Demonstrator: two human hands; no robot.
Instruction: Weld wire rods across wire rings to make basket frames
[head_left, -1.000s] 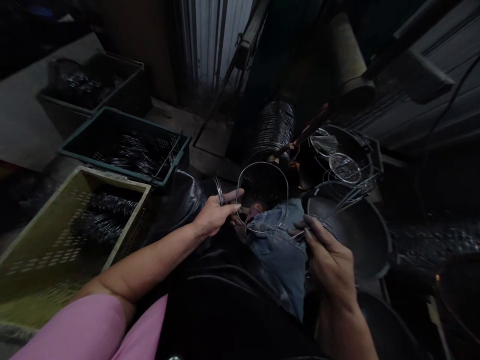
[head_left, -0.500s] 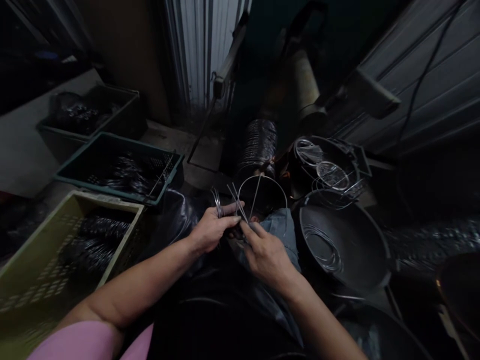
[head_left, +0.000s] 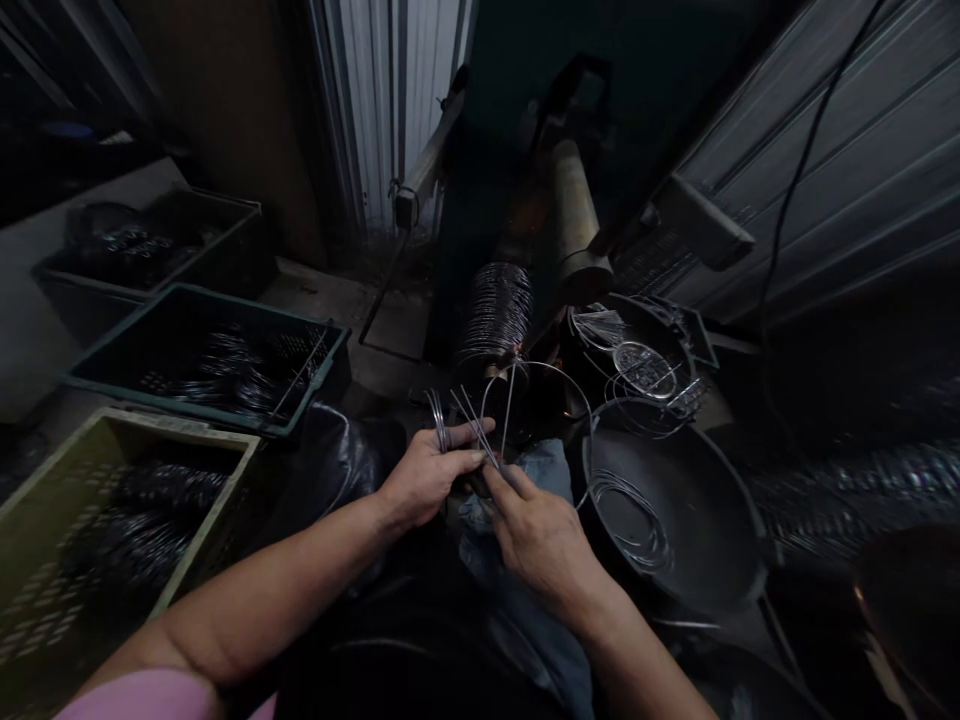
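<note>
My left hand (head_left: 424,480) is closed, with a bunch of bent metal wires (head_left: 439,422) looped up behind its fingers. Beside it, my right hand (head_left: 544,535) pinches thin straight metal rods (head_left: 470,415) that fan upward between the two hands. A large thin wire hoop (head_left: 574,383) arches up past the fingertips, its top at the machine's tip (head_left: 517,356). One straight rod (head_left: 509,405) runs down from that tip toward my hands. My fingers hide where the hoop and rods meet. Blue-grey cloth (head_left: 551,465) lies beneath my right hand.
A black pan (head_left: 720,520) at right holds coiled wire rings (head_left: 634,520); behind it another pan (head_left: 679,335) holds wire pieces. To the left are a yellow crate (head_left: 225,440) and a green crate (head_left: 334,365), both with dark wire parts. A wire-wound cylinder (head_left: 499,310) stands ahead.
The view has shifted slightly, so the surroundings sit lower and further left. The wire hoop now reaches further right and down, toward the black pan. Both hands keep their hold.
</note>
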